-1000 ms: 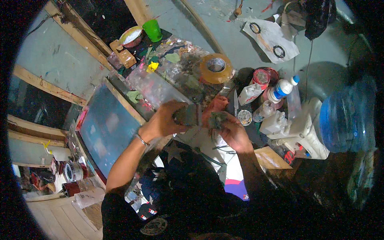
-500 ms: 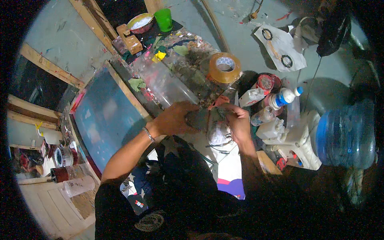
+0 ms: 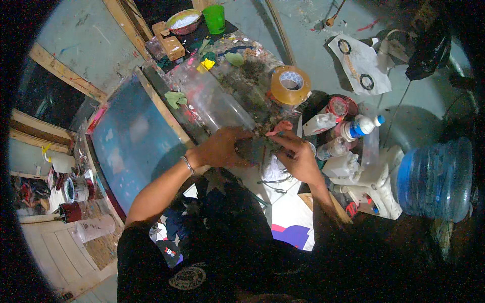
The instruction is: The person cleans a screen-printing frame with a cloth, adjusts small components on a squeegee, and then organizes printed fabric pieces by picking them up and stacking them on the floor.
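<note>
My left hand (image 3: 220, 148) is closed around a dark, rounded object (image 3: 250, 150), whose kind is too dim to tell. Close by on its right, my right hand (image 3: 302, 160) has its fingers bent together at that object's edge; whatever they pinch is hidden. Below the right hand lies a crumpled white cloth or bag (image 3: 274, 169), with a thin dark cord (image 3: 275, 183) beside it. A reddish rag (image 3: 281, 127) is just beyond the right fingertips. Past the left hand a clear plastic sheet or roll (image 3: 225, 108) lies on the stained tabletop.
A blue screen frame (image 3: 136, 141) leans at left. A tape roll (image 3: 290, 85) sits beyond my hands. Bottles (image 3: 358, 127), a white jug (image 3: 389, 194) and a large blue water bottle (image 3: 434, 179) stand at right. A green cup (image 3: 214, 20) and a bowl (image 3: 184, 22) are at the back.
My right hand has shifted slightly down and its fingers have curled in, showing more of the white cloth's surroundings. The left hand keeps its hold. The whole view has shifted a little.
</note>
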`<state>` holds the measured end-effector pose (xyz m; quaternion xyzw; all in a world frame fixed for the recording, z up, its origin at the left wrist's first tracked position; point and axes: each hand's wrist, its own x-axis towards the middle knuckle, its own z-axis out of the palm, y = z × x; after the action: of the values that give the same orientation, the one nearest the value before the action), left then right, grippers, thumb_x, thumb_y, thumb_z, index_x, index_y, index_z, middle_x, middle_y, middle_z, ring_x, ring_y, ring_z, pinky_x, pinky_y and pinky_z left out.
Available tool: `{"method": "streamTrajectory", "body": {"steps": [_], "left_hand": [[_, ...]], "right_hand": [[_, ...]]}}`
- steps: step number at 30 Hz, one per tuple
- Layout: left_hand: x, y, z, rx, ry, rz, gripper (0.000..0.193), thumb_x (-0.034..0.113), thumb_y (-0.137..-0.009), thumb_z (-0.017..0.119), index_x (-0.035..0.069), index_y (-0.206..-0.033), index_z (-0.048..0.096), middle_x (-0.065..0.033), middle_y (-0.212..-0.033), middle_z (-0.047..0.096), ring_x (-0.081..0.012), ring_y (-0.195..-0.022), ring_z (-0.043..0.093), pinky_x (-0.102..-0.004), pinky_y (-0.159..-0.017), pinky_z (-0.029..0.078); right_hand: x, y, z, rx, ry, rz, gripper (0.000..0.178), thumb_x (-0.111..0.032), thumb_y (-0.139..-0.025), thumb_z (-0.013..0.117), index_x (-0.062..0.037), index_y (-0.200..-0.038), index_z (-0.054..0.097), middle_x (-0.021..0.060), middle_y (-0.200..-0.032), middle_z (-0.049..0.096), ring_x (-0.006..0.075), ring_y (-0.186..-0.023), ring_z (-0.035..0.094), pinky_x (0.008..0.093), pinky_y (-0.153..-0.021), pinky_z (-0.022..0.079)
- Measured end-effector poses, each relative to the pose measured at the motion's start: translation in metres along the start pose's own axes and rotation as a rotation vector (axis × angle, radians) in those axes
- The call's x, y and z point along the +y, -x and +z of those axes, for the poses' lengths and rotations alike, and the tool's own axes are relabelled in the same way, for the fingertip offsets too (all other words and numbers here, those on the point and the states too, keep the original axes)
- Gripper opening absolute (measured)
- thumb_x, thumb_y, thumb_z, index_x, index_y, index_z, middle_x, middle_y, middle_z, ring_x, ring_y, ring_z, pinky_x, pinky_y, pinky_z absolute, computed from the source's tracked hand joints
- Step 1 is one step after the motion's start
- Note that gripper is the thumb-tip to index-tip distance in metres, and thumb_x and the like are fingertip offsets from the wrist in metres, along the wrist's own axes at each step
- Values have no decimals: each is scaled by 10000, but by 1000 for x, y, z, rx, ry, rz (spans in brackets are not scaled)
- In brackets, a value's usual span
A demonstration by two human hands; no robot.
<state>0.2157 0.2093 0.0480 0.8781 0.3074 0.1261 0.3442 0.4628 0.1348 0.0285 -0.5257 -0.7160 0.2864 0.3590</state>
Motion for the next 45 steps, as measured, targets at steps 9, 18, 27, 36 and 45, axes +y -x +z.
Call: {"method": "streamTrajectory", "body": {"steps": [9, 18, 27, 36, 45], "left_hand": [[-9, -15, -3, -157, 8, -3, 705, 469, -652, 832, -15, -1134, 660, -212, -1023, 678, -380, -926, 646, -438, -834, 504], [25, -47, -21, -406, 7, -300, 578, 487, -646, 787, 20, -976, 707, -161, -744, 690, -347, -718, 674, -422, -737, 532], [8, -51, -15, -316, -118, -51, 557, 434, -625, 791, 1, -965, 709, -217, -862, 696, -355, -832, 684, -427, -761, 534], [-1, -32, -4, -72, -173, 36, 788, 377, -627, 818, 32, -1288, 564, -227, -1123, 623, -406, -1050, 593, -457, -957, 454], [15, -26, -8, -79, -188, 43, 675, 341, -621, 832, 71, -1204, 628, -222, -1034, 635, -399, -940, 621, -469, -834, 507]], "right_hand": [[24, 3, 10, -22, -48, -118, 405, 79, -732, 606, 15, -1127, 667, 182, -1089, 688, 302, -985, 677, 353, -855, 511], [9, 22, 13, 65, -132, 57, 320, 92, -767, 588, 52, -1073, 672, 185, -943, 692, 251, -887, 678, 327, -786, 517], [23, 38, 14, -22, -296, 61, 235, 71, -835, 595, 54, -1049, 692, 164, -955, 701, 199, -817, 680, 297, -717, 528], [55, 52, 3, 53, -1206, 380, 394, 118, -843, 510, 87, -1230, 579, 163, -1066, 681, 243, -879, 695, 351, -783, 574], [40, 13, 7, 98, -395, 233, 337, 79, -846, 539, 45, -1166, 639, 135, -1004, 700, 194, -849, 687, 322, -747, 554]]}}
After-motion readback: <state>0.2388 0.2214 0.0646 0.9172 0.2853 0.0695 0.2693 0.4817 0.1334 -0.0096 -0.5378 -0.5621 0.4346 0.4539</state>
